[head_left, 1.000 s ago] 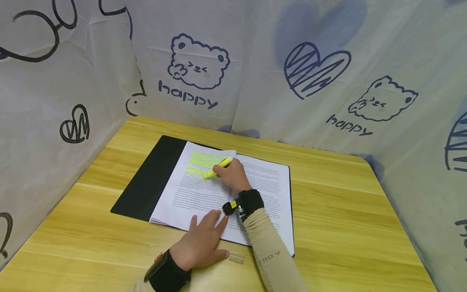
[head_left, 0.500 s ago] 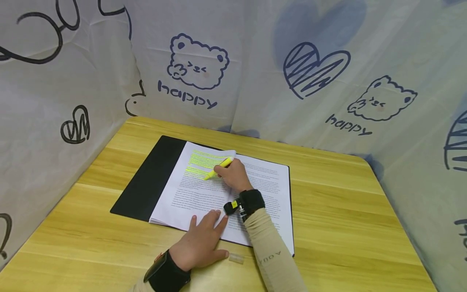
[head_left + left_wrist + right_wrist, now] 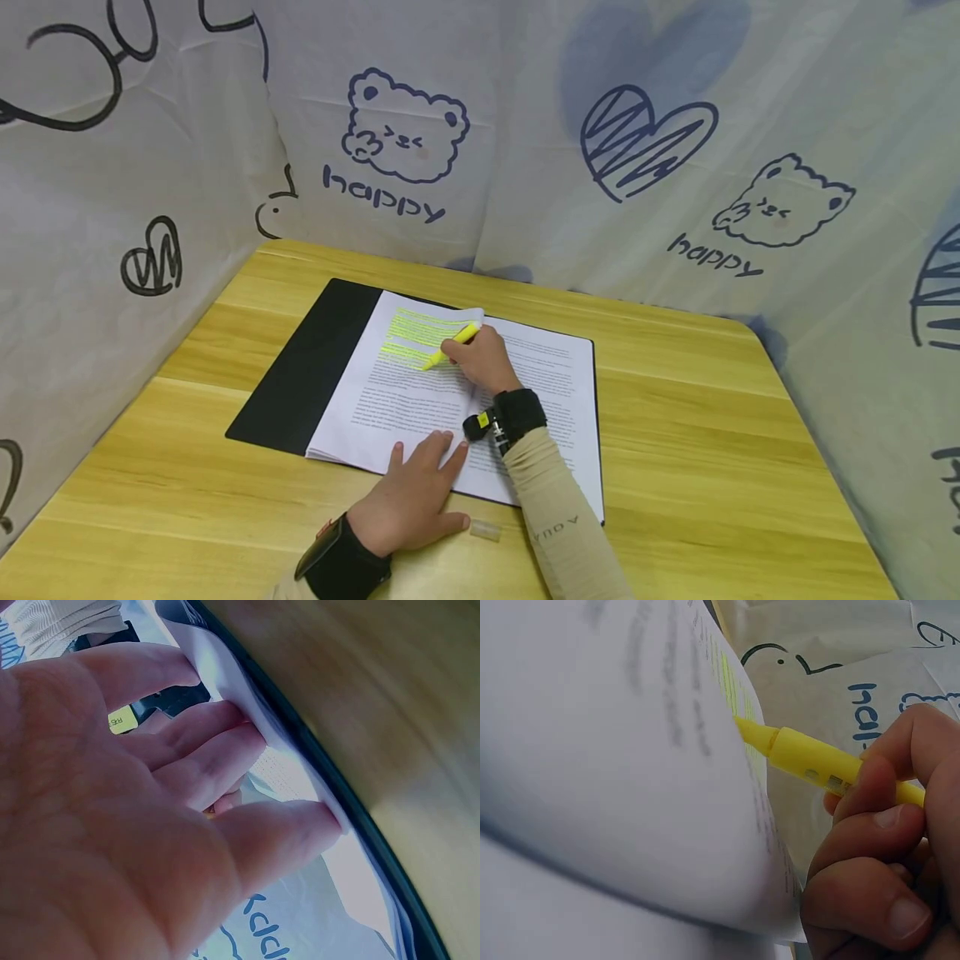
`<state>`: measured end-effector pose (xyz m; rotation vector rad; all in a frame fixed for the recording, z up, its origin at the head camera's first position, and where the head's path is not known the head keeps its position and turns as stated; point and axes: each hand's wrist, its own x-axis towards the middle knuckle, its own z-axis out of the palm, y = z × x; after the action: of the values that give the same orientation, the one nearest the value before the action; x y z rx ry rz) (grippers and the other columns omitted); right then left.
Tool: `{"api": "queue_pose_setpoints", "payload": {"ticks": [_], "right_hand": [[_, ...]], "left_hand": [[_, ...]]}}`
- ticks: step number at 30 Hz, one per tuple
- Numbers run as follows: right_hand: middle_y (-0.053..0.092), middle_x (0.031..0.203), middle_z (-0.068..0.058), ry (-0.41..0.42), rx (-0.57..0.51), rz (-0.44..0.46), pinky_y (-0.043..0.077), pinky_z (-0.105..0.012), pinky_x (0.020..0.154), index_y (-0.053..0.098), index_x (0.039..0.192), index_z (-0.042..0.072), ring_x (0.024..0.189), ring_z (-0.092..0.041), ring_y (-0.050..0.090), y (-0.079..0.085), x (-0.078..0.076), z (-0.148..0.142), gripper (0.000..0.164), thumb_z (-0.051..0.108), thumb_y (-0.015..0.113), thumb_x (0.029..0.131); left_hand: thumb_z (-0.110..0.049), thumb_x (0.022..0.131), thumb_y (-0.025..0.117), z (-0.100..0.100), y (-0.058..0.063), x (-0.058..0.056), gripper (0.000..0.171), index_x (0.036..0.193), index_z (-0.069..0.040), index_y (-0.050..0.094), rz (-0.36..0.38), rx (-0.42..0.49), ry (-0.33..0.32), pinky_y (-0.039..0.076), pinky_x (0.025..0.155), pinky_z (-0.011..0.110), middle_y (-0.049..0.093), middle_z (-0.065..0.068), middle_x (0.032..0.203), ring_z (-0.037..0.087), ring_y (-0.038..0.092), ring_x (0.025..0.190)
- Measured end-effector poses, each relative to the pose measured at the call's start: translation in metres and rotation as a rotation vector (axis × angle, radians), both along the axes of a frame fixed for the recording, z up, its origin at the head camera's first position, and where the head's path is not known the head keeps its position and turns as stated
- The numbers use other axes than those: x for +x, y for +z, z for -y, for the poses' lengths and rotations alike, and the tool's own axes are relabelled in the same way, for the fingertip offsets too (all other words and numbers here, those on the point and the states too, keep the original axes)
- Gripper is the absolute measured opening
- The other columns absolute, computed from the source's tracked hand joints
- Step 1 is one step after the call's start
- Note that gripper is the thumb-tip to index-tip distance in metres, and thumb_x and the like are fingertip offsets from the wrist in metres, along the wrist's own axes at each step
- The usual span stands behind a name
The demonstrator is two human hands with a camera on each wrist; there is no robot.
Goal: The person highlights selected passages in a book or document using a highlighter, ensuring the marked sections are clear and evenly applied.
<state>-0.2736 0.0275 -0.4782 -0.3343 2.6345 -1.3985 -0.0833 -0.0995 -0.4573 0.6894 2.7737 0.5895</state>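
My right hand (image 3: 486, 360) pinches a yellow highlighter (image 3: 452, 345) between thumb and fingers. In the right wrist view the highlighter (image 3: 814, 759) has its tip on the page, beside yellow-marked lines. The printed pages (image 3: 405, 408) lie in an open black folder (image 3: 303, 367), with yellow bands over the upper lines of the left page. My left hand (image 3: 411, 502) rests with spread, fairly straight fingers on the lower edge of the pages. In the left wrist view the fingertips of that hand (image 3: 150, 787) touch the paper near the folder's edge.
A small clear cap-like piece (image 3: 486, 531) lies on the wooden table (image 3: 690, 433) by the left thumb. White cloth (image 3: 525, 167) with printed bears and hearts hangs behind and along the sides. Both wrists wear black straps (image 3: 521, 414).
The highlighter tip and right hand have slid slightly right along a line of text. The left hand stays in place on the pages.
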Motion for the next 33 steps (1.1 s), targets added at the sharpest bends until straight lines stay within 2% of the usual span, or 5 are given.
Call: {"api": "queue_pose_setpoints", "payload": {"ticks": [10, 16, 23, 33], "right_hand": [[0.059, 0.068, -0.006, -0.035, 0.026, 0.014, 0.035, -0.032, 0.053, 0.064, 0.076, 0.010, 0.056, -0.021, 0.045, 0.0009, -0.0020, 0.0005, 0.027, 0.036, 0.060, 0.084], [0.060, 0.068, -0.005, -0.056, 0.039, 0.029, 0.035, -0.031, 0.053, 0.064, 0.078, 0.010, 0.057, -0.020, 0.047, 0.0009, -0.0024, 0.0008, 0.026, 0.036, 0.060, 0.083], [0.055, 0.064, -0.006, -0.040, 0.021, 0.012, 0.033, -0.032, 0.051, 0.062, 0.074, 0.010, 0.053, -0.020, 0.042, 0.0006, -0.0015, -0.0033, 0.028, 0.036, 0.059, 0.083], [0.054, 0.064, -0.007, -0.039, 0.020, 0.021, 0.035, -0.032, 0.053, 0.061, 0.074, 0.009, 0.055, -0.021, 0.044, 0.0025, -0.0016, -0.0069, 0.029, 0.036, 0.060, 0.083]], "left_hand": [[-0.050, 0.083, 0.065, 0.0000, -0.0019, -0.0016, 0.083, 0.146, -0.003, 0.037, -0.008, 0.005, -0.001, 0.022, 0.102, 0.068, 0.030, 0.019, 0.150, 0.032, 0.025, 0.139], [-0.049, 0.082, 0.067, -0.0005, 0.0012, 0.0000, 0.083, 0.145, -0.002, 0.039, -0.012, 0.007, 0.000, 0.023, 0.102, 0.068, 0.032, 0.020, 0.149, 0.031, 0.026, 0.139], [-0.049, 0.082, 0.067, -0.0007, 0.0025, 0.0011, 0.083, 0.145, -0.003, 0.038, -0.005, 0.005, 0.003, 0.022, 0.102, 0.068, 0.031, 0.019, 0.150, 0.031, 0.025, 0.140], [-0.049, 0.082, 0.066, -0.0005, 0.0012, 0.0013, 0.083, 0.145, -0.003, 0.038, -0.005, 0.003, 0.004, 0.022, 0.102, 0.068, 0.031, 0.019, 0.150, 0.031, 0.025, 0.140]]}}
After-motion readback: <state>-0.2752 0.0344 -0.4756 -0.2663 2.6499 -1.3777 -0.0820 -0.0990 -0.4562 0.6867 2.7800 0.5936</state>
